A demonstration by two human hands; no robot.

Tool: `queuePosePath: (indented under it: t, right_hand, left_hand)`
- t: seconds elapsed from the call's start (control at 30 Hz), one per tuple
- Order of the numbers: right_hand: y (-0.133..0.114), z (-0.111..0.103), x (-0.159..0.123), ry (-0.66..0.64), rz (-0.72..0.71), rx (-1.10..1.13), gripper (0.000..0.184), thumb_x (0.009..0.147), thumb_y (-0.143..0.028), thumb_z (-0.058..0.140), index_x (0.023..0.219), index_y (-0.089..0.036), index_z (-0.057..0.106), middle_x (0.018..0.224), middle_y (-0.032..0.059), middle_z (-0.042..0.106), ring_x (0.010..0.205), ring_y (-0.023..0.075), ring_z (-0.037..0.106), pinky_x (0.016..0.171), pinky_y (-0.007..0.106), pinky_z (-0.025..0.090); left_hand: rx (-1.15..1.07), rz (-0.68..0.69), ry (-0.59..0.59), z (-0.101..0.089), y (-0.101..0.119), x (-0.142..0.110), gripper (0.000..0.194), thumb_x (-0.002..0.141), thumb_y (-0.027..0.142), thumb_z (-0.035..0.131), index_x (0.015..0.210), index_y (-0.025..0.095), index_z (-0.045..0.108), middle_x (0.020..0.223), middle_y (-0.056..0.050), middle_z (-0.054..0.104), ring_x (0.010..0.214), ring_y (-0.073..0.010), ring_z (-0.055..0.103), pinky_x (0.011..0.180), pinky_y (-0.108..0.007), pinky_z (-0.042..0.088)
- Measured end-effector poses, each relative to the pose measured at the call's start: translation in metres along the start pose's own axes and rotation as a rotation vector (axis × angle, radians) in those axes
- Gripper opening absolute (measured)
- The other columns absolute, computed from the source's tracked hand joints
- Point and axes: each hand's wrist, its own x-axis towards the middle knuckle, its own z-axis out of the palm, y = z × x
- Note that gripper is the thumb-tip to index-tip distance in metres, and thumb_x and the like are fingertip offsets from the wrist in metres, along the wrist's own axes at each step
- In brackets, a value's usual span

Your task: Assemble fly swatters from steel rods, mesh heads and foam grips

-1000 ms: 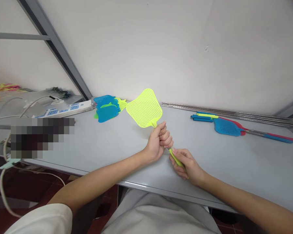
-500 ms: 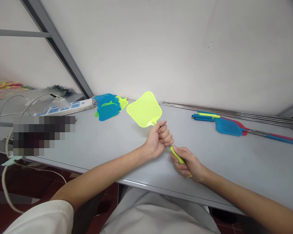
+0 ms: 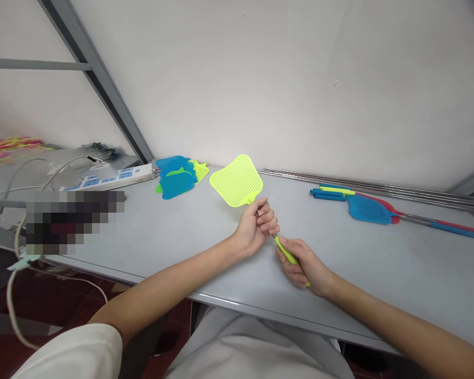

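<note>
A yellow-green fly swatter [image 3: 237, 181] is held at a slant above the grey table, its perforated head pointing up and left. My left hand [image 3: 256, 226] is closed round the shaft just below the head and hides most of it. Lower down, my right hand [image 3: 303, 265] grips the yellow-green handle [image 3: 286, 251], whose end sticks out beneath the fingers. A short bit of metal shaft shows between the two hands.
Blue and green swatter heads [image 3: 177, 185] lie in a pile at the back left, beside a white power strip [image 3: 132, 176]. Along the wall rest thin metal rods [image 3: 339, 181]. Loose handles [image 3: 327, 195] and blue and red swatters [image 3: 369, 209] lie on the right.
The whole scene sits slightly lower and further right as the view shifts a little. Both hands keep the same hold on the swatter.
</note>
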Motion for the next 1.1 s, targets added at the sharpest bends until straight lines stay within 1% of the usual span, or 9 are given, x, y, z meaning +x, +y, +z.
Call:
queuePosePath:
  t: [0.17,0.33,0.4,0.5,0.6,0.7,0.83,0.93,1.1]
  right_hand:
    - [-0.004,-0.003,0.004,-0.003,-0.023,0.05,0.044,0.076,-0.059,0.048,0.064,-0.017,0.043,0.038,-0.0093,0.025,0.028,0.0031,0.018,0.026,0.016,0.019]
    - [-0.009,-0.011,0.008,0.072,-0.067,0.048,0.041,0.077,-0.057,0.048,0.067,-0.017,0.045,0.04,-0.0091,0.025,0.029,0.0031,0.019,0.027,0.015,0.019]
    - [-0.011,-0.016,0.01,0.104,-0.108,0.025,0.04,0.078,-0.056,0.048,0.068,-0.017,0.045,0.041,-0.0089,0.026,0.03,0.0033,0.02,0.027,0.015,0.019]
    - [-0.014,-0.026,0.015,0.162,-0.189,-0.042,0.041,0.078,-0.056,0.047,0.069,-0.017,0.046,0.041,-0.0084,0.027,0.03,0.0037,0.022,0.029,0.016,0.019]
    - [-0.019,-0.038,0.02,0.259,-0.312,-0.202,0.042,0.08,-0.056,0.046,0.067,-0.016,0.046,0.04,-0.0076,0.028,0.03,0.0042,0.024,0.031,0.017,0.02]
    - [-0.025,-0.053,0.025,0.349,-0.427,-0.379,0.042,0.081,-0.055,0.044,0.069,-0.016,0.05,0.041,-0.0062,0.031,0.032,0.0046,0.027,0.034,0.018,0.023]
    - [-0.033,-0.075,0.031,0.517,-0.518,-0.432,0.042,0.079,-0.056,0.048,0.086,-0.015,0.057,0.047,-0.0048,0.037,0.037,0.0064,0.032,0.036,0.02,0.026]
    - [-0.039,-0.093,0.034,0.607,-0.58,-0.443,0.046,0.077,-0.056,0.05,0.097,-0.015,0.057,0.053,-0.0036,0.039,0.039,0.0073,0.034,0.037,0.021,0.027]
    - [-0.047,-0.127,0.034,0.796,-0.669,-0.65,0.048,0.078,-0.056,0.048,0.097,-0.014,0.06,0.056,-0.0008,0.044,0.046,0.0097,0.037,0.044,0.024,0.031]
  left_hand:
    - [0.067,0.056,0.019,-0.001,-0.001,0.002,0.028,0.082,0.025,0.046,0.056,0.017,0.04,0.047,0.005,0.035,0.044,-0.0084,0.042,0.053,-0.022,0.043]
    - [0.242,0.1,0.034,-0.007,-0.001,0.004,0.021,0.079,0.032,0.047,0.075,0.014,0.058,0.071,-0.004,0.058,0.069,-0.0147,0.058,0.073,-0.028,0.047]
    - [0.376,0.089,0.024,-0.01,0.0,0.006,0.026,0.079,0.035,0.046,0.086,0.014,0.061,0.084,-0.007,0.062,0.073,-0.0149,0.058,0.074,-0.028,0.047]
    - [0.736,0.13,-0.005,-0.015,0.001,0.01,0.036,0.081,0.04,0.04,0.096,0.015,0.06,0.093,-0.008,0.062,0.073,-0.0144,0.058,0.07,-0.027,0.048]
    - [1.06,0.229,0.018,-0.018,0.002,0.014,0.036,0.083,0.041,0.037,0.092,0.015,0.06,0.091,-0.009,0.061,0.073,-0.015,0.057,0.067,-0.026,0.047]
    - [1.246,0.341,0.063,-0.022,0.008,0.017,0.028,0.082,0.038,0.043,0.085,0.017,0.061,0.09,-0.007,0.06,0.08,-0.0159,0.055,0.074,-0.026,0.043]
    - [1.525,0.457,0.113,-0.035,0.034,0.025,0.02,0.078,0.037,0.052,0.081,0.02,0.063,0.092,-0.004,0.057,0.089,-0.0181,0.052,0.086,-0.029,0.04]
    - [1.715,0.479,0.254,-0.055,0.065,0.033,0.024,0.08,0.037,0.048,0.089,0.02,0.062,0.098,-0.005,0.054,0.1,-0.0204,0.048,0.092,-0.033,0.037]
    - [1.91,0.382,0.722,-0.095,0.118,0.04,0.037,0.081,0.036,0.042,0.106,0.014,0.056,0.108,-0.014,0.049,0.111,-0.0298,0.042,0.096,-0.043,0.032]
